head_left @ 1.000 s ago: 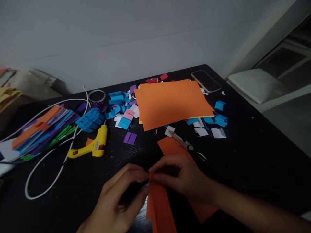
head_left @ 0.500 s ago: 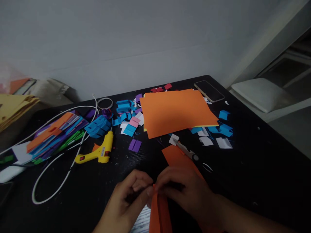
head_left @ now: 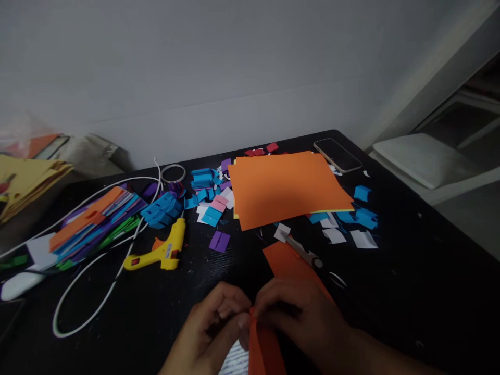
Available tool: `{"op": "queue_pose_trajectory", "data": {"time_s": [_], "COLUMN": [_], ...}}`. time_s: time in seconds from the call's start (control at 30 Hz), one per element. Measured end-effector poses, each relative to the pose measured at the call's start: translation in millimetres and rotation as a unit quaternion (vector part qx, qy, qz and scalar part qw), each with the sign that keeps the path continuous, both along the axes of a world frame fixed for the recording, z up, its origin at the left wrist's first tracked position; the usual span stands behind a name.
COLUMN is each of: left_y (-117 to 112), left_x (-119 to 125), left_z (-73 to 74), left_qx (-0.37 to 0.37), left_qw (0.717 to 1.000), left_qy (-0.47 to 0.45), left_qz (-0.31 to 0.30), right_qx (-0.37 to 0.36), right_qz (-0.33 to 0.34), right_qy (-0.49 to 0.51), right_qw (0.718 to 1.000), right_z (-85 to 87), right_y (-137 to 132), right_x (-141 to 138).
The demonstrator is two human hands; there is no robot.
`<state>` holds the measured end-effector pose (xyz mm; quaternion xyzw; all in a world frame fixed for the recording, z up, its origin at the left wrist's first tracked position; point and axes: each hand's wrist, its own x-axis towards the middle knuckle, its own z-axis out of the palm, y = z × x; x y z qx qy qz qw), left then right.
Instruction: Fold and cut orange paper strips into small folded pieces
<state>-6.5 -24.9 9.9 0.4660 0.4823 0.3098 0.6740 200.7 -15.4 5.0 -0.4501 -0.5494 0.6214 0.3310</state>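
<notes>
Close to the near edge, a folded strip of orange paper [head_left: 265, 346] stands between both hands. My left hand [head_left: 214, 328] pinches its top end from the left, thumb against fingers. From the other side my right hand [head_left: 295, 312] grips the same end, with its fingertips partly hidden. Behind my right hand lies another orange paper piece [head_left: 283, 259], flat on the table. Scissors [head_left: 308, 255] rest across that piece, their blades towards a small white paper square [head_left: 282, 232].
A stack of orange sheets [head_left: 291, 187] lies mid-table. To the left are a yellow glue gun [head_left: 167, 249], a looping white cable [head_left: 84, 271] and bundled coloured strips [head_left: 97, 224]. Blue folded pieces [head_left: 366, 219] and a phone [head_left: 338, 154] lie on the right.
The whole scene sits slightly lower and further right in the view. Both hands keep their pinch on the orange strip, whose fold looks a little different.
</notes>
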Motion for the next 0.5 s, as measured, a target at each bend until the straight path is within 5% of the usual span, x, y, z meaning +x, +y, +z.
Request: {"op": "queue_pose_trajectory", "data": {"time_s": [0.3, 0.5], "left_y": [-3.3, -3.2], "left_x": [1.5, 0.5], "left_z": [-3.2, -5.4], "left_qx": [0.027, 0.029], "left_qw": [0.999, 0.999], "left_qy": [0.025, 0.018], "left_qz": [0.005, -0.004], "right_qx": [-0.092, -0.082], "right_qz": [-0.025, -0.036], "right_qy": [-0.015, -0.017], "right_qw": [0.995, 0.996], "right_z": [1.8, 4.4], "right_y": [3.0, 1.6], "right_x": [-0.9, -3.3]}}
